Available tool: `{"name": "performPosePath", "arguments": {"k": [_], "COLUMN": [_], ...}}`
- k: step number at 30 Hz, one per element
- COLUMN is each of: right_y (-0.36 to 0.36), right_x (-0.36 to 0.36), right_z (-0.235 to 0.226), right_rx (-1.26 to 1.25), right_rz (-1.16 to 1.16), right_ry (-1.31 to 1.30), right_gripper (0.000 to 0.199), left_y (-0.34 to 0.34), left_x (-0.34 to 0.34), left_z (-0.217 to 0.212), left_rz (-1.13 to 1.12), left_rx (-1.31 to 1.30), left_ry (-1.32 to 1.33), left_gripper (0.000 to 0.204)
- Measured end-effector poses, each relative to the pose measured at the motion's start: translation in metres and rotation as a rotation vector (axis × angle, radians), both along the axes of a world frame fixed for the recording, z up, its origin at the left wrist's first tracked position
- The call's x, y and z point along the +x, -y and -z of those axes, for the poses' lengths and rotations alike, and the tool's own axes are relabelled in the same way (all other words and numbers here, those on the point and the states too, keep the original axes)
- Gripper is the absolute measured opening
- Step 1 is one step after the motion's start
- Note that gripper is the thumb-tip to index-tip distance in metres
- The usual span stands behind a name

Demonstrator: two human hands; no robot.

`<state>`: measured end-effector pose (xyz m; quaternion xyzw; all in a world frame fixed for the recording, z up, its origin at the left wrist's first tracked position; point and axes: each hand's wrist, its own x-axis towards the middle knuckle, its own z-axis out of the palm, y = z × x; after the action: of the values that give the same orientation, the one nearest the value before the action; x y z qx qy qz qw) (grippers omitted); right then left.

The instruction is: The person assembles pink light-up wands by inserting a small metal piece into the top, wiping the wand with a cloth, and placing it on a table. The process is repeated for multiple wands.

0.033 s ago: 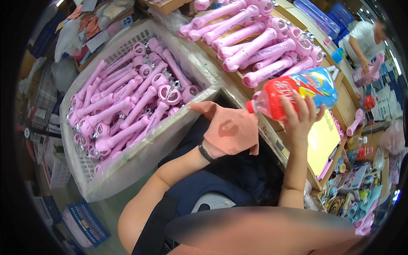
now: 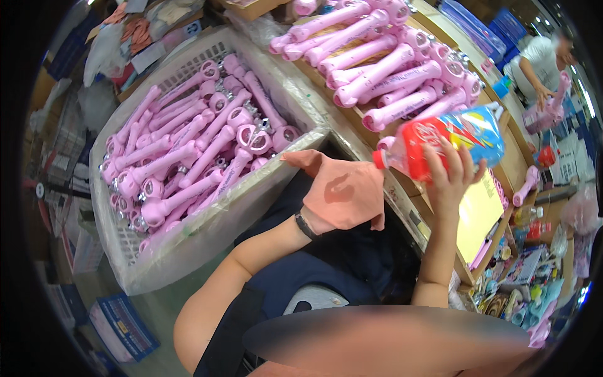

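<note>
- Far left, a white basket (image 2: 188, 254), lined with clear plastic and heaped with pink bone-shaped toys (image 2: 188, 151), sits just beside my left forearm; I judge that a careless swing of that elbow could knock its near wall and spill the pile.
- My left hand (image 2: 342, 195) is raised in front of me, wrist bent, a dark band at the wrist, and it is draped in a salmon-pink cloth (image 2: 345, 188). The cloth hides my fingers, so I cannot tell how they are set beneath it; it is loose and could slide off if I tip the hand.
- Between my two hands is the white cap end of a plastic bottle (image 2: 446, 141), red label and blue body, lying nearly on its side in the air above the bench edge.
- My right hand (image 2: 449, 173) grips that bottle from below, forearm upright, fingers spread and wrapped round its middle. The hold looks one-handed and off-centre; I judge the bottle could tip or slip.
- Behind it, more pink toys are stacked on the wooden bench (image 2: 402, 72), near enough that a dropped bottle might scatter them.
</note>
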<state>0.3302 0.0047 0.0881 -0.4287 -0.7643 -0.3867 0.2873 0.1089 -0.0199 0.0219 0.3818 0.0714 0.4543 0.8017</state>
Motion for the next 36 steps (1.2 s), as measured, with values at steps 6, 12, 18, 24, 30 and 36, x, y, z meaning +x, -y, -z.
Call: {"name": "performPosePath", "arguments": {"k": [6,12,18,24,30,36], "right_y": [0.025,0.023,0.017,-0.004,-0.041,-0.047], "right_x": [0.028,0.028,0.055,-0.027,-0.268,-0.492], "right_z": [0.022,0.065,0.069,0.052,0.078,0.139], "right_rx": [-0.033,0.023,-0.072,0.169,-0.852,-0.822], "right_rz": [-0.054,0.147,0.074,-0.185,-0.657,-1.06], "right_ry": [-0.132,-0.834,-1.645,-1.034,-0.328,0.17], "right_gripper": [0.053,0.077,0.084,0.073,0.051,0.055], "left_y": [-0.007,-0.021,0.023,0.092,0.192,0.2], "left_x": [0.008,0.035,-0.072,-0.289,-0.451,-0.447], "left_z": [0.005,-0.009,-0.067,-0.014,0.034,0.049], "left_rz": [0.337,0.617,-0.24,-1.21,-1.56,-1.729], "left_rx": [-0.203,0.031,-0.589,-0.11,0.36,0.357], "left_ry": [0.72,0.906,0.712,0.356,0.719,0.647], "left_gripper": [0.09,0.124,0.069,0.057,0.047,0.052]}}
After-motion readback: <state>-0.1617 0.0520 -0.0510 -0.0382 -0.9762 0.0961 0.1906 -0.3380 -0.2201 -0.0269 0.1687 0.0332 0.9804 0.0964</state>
